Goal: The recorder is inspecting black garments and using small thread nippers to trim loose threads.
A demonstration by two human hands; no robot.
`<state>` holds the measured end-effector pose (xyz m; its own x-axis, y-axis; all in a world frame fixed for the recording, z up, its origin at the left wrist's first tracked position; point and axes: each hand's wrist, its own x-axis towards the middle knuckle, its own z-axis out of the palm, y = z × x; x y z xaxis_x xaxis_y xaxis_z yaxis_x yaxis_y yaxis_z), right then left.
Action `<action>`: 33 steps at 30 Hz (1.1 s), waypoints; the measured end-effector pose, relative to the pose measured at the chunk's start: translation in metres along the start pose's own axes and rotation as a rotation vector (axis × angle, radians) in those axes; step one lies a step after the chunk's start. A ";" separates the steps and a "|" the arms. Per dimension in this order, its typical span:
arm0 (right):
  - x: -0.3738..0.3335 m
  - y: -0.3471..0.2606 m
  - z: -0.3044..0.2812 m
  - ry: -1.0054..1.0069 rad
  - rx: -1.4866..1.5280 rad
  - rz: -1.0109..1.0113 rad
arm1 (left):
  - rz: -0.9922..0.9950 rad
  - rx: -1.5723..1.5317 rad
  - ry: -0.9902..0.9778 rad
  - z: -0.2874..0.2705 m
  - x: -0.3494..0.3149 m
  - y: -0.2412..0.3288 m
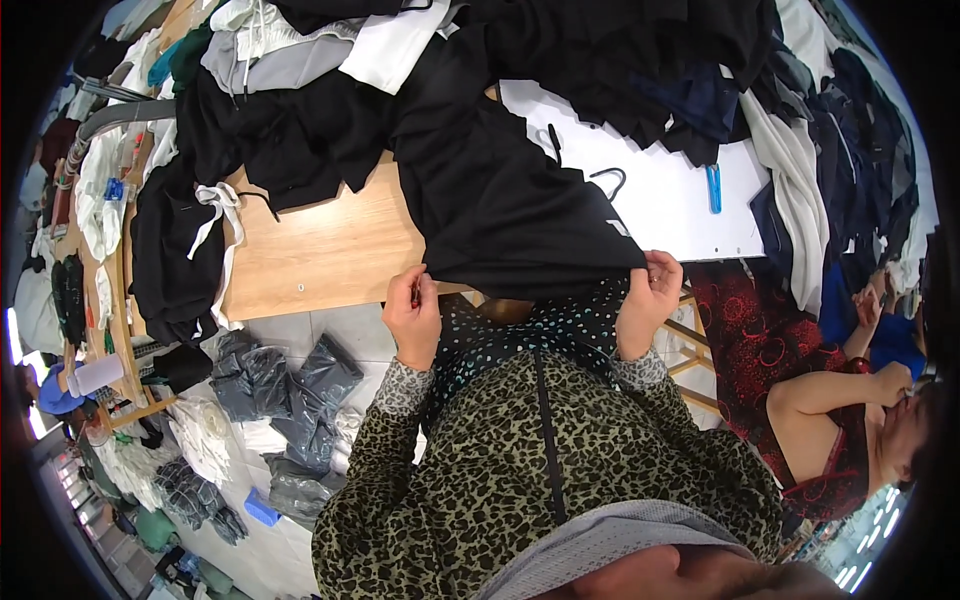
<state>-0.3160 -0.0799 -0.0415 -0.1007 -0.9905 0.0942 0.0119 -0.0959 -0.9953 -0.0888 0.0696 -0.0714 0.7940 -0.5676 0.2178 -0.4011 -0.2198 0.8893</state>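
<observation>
A black garment (pixel 510 190) stretches from the pile at the back of the table down to the near edge. My left hand (pixel 412 318) pinches its lower left corner between thumb and fingers. At the lower right corner my right hand (pixel 648 305) pinches the same cloth, so the lower edge is drawn out between both hands. A small light label (pixel 618 228) shows near the right side. Part of the garment's far end merges with other black cloth, so its full shape cannot be made out.
Dark clothes (pixel 620 45) heap along the table's (pixel 320 260) far side. On a white board (pixel 670 225) lies a blue-handled tool (pixel 713 190). Black clothing with white ties (pixel 175 250) hangs at left. Plastic-wrapped bundles (pixel 315 390) lie on the floor. Another person (pixel 815 420) sits close at right.
</observation>
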 end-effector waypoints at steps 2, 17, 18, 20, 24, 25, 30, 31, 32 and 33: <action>0.004 0.005 -0.001 0.040 0.004 0.042 | 0.020 0.037 -0.020 0.000 -0.005 -0.001; 0.002 0.007 -0.005 -0.094 -0.086 0.024 | 0.249 0.224 -0.204 0.015 0.001 0.007; 0.003 0.004 -0.005 -0.076 -0.025 0.083 | 0.247 0.224 -0.201 0.014 0.004 0.003; 0.007 0.007 -0.013 -0.090 0.054 0.168 | 0.238 0.071 -0.222 0.014 0.011 0.004; 0.018 -0.006 -0.014 -0.067 0.248 0.460 | -0.123 -0.431 -0.258 0.006 0.013 -0.003; 0.020 -0.005 -0.016 -0.065 0.248 0.459 | -0.133 -0.506 -0.237 0.005 0.014 0.003; 0.025 -0.002 -0.023 -0.100 0.423 0.597 | 0.348 -0.177 -0.127 -0.006 0.005 0.024; 0.025 -0.001 -0.023 -0.101 0.421 0.599 | 0.457 -0.120 -0.103 -0.007 0.004 0.023; 0.026 0.000 -0.024 -0.101 0.440 0.617 | 0.512 -0.082 -0.094 -0.008 0.002 0.020; 0.027 0.001 -0.024 -0.101 0.459 0.634 | 0.566 -0.045 -0.086 -0.010 -0.001 0.016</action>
<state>-0.3427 -0.1039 -0.0404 0.1537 -0.8719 -0.4650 0.4486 0.4809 -0.7533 -0.0916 0.0746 -0.0535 0.4202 -0.6499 0.6333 -0.7319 0.1698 0.6599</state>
